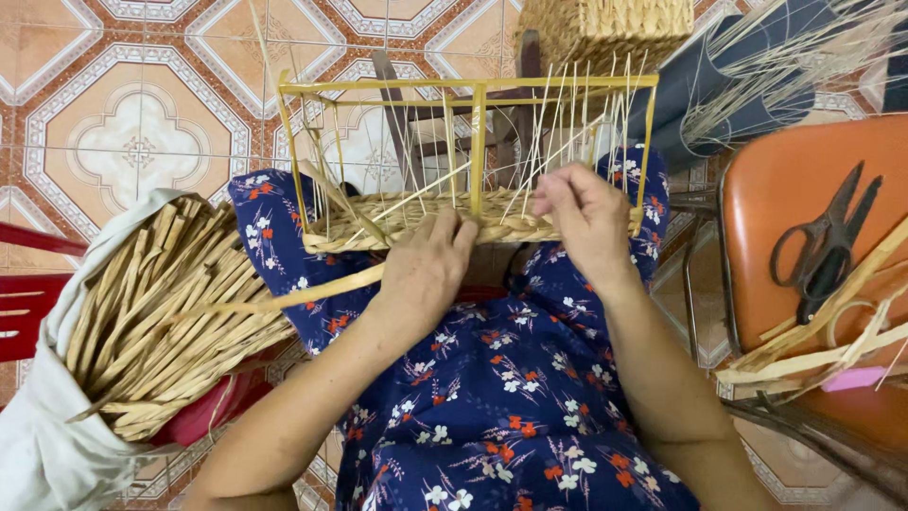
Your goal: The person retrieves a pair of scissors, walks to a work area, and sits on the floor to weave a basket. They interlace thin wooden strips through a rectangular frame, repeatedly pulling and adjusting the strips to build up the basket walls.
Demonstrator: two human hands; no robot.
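Observation:
A yellow metal frame (pixel 478 123) rests on my knees, with thin pale upright stakes and a band of woven straw (pixel 397 220) along its near side. My left hand (pixel 426 270) presses on that woven band near the middle, fingers bent over its edge. A long flat straw strand (pixel 284 298) runs from under this hand out to the left. My right hand (pixel 586 222) pinches a strand among the upright stakes at the right part of the frame. My lap is covered by dark blue flowered cloth (pixel 501 397).
A white bag (pixel 47 445) full of flat straw strips (pixel 161 322) stands at the left. An orange chair (pixel 804 180) at the right carries black scissors (pixel 823 251) and loose strips. A finished woven basket (pixel 605 28) and dark rolled sheets (pixel 728 85) lie beyond the frame. The floor is patterned tile.

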